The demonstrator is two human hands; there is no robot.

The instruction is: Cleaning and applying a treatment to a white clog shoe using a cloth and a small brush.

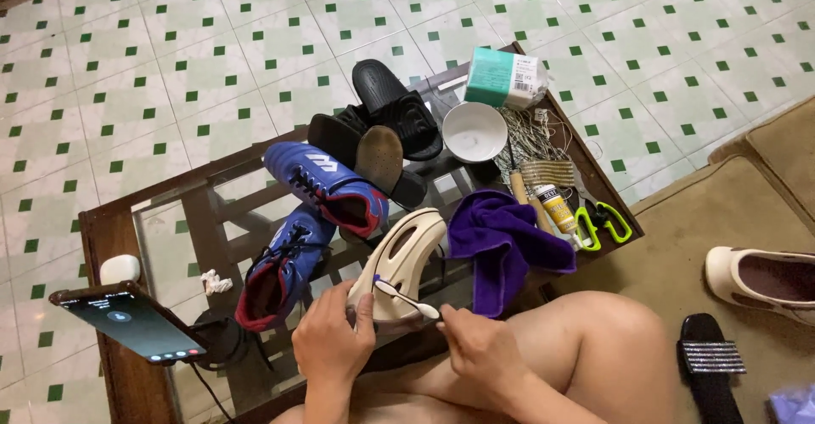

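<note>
At the near edge of the glass surface (pixel 170 237), the left hand (pixel 333 332) closes its grip around the heel of a cream clog (pixel 401 261), whose long axis runs away from the person, toe toward the white bowl (pixel 474 131). The right hand (pixel 480 349) pinches a toothbrush (pixel 406 295), bristle end up-left, lying across the clog. A purple cloth (pixel 505 241) lies just right; blue football boots (pixel 306 220) left.

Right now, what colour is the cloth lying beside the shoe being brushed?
Purple; the cloth shows clearly in the head view, draped over the table edge.
</note>
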